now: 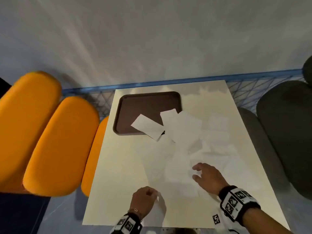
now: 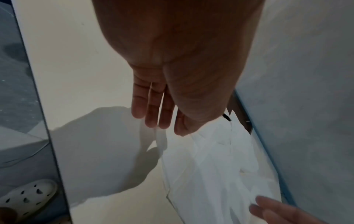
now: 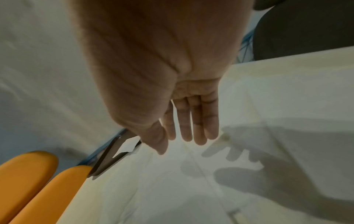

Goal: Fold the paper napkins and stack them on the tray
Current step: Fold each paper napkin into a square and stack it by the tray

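While no writing reads | left hand (image 1: 144, 199) fingers curled, empty | right hand (image 1: 208, 177) fingers spread above napkins (image 1: 182, 159)

Tray (image 1: 148, 100) sits far-left on my table (image 1: 108, 191). One folded napkin (image 1: 147, 126) overhangs its near edge, another (image 1: 168, 115) its right edge. Loose napkins (image 1: 194, 149) spread centre-right. Seats (image 1: 42, 141) left of table.

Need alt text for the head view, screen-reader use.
Two hands reach over loose white paper napkins spread on a cream table: the left hand curled near the front edge, the right hand open. A brown tray at the far left holds folded napkins, beside orange seats.
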